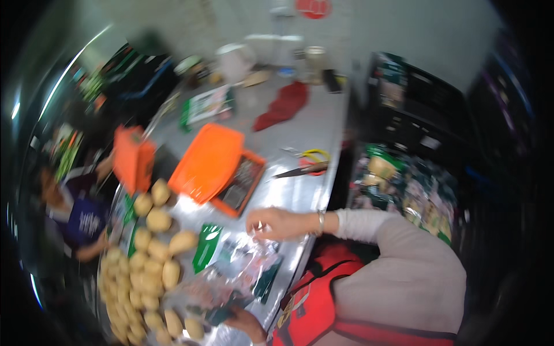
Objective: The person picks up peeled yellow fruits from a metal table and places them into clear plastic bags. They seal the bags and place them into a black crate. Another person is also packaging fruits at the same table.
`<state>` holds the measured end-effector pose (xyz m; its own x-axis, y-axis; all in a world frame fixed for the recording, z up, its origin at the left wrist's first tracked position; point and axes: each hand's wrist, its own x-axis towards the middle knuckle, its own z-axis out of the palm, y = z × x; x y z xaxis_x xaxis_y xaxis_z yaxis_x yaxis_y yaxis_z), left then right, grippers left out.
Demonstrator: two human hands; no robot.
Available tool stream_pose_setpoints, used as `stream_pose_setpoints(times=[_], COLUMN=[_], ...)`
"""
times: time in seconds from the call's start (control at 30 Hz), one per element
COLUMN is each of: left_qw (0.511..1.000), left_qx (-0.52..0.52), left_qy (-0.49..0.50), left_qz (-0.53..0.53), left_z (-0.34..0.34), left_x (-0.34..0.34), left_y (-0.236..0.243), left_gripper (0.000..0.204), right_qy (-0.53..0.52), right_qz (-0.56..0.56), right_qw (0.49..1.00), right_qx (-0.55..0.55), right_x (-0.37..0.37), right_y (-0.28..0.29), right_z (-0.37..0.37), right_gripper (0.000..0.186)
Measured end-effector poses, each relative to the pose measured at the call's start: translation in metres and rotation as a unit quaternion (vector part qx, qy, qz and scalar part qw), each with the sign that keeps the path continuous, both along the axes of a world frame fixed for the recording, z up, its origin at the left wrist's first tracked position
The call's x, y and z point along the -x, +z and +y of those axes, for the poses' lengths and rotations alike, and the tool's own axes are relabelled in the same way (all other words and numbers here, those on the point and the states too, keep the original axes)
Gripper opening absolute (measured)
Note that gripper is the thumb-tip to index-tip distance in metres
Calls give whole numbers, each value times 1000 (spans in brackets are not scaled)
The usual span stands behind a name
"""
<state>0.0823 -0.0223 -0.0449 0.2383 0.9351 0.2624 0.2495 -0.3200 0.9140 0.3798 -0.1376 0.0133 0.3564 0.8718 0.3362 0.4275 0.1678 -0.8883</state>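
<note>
Clear plastic packaging (249, 264) lies between the right hand (270, 224) and the left hand (247, 324); from blur, I cannot tell whether fingers pinch it.

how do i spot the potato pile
On the metal table, find the central orange tray. Below and left of it in the picture, left of the left hand, is the potato pile. Its pale yellow, rounded pieces set it apart from the nearby plastic packaging.

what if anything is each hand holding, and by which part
Left hand: a bag, seemingly by its dark green end. Right hand: too blurred to tell.
</note>
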Motion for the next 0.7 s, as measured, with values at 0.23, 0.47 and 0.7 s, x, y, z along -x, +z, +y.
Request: stream_pose_setpoints(times=[0.23, 0.47, 0.7], left_qw=[983, 966, 961], left_qx=[-16, -29, 100], left_qy=[-148, -203, -251], left_qz=[108, 154, 61], left_z=[-7, -35, -45], left_x=[-57, -92, -84], left_y=[12, 28, 26], left_gripper=[17, 17, 38], right_qy=[-569, -781, -687], right_qz=[-243, -49, 33], right_qw=[785, 541, 647], right_qx=[3, 308, 328], right_x=[-202, -336, -407], right_y=[44, 17, -104], right_z=[-233, -407, -482], right_gripper=[38, 82, 70])
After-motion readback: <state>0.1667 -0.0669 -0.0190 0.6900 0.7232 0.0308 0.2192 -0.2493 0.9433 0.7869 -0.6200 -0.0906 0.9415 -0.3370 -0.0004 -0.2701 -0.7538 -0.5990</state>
